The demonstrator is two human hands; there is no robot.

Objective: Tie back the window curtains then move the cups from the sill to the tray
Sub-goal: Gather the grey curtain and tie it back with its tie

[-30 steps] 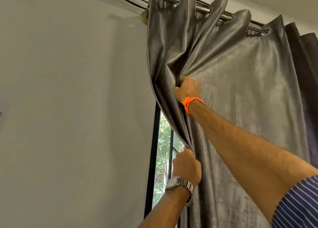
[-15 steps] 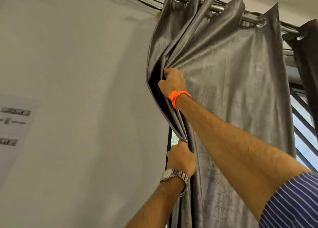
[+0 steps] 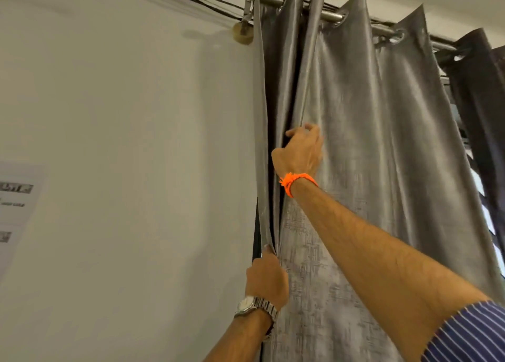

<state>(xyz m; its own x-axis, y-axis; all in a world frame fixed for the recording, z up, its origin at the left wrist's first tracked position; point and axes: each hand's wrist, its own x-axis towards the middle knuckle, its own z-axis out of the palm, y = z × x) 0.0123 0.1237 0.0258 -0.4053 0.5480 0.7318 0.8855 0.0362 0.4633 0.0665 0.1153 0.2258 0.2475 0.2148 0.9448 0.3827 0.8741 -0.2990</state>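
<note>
My left hand (image 3: 266, 278) is clenched on the grey curtain's (image 3: 355, 156) gathered left edge, low down. My right hand (image 3: 300, 151) is higher, fingers loosely spread against the folds, gripping nothing. Curtain hangs from the rod (image 3: 330, 16).

We have a single view, from the camera on the person's head. It looks forward and tilts upward, toward the top of the window, so the curtain rod (image 3: 332, 16) runs across the upper edge of the frame. We stand close: the grey curtain (image 3: 369, 148) fills the right half, the bare wall (image 3: 123, 129) the left. Both forearms reach up from the bottom edge. The wide lens bends the frame's edges.
</note>
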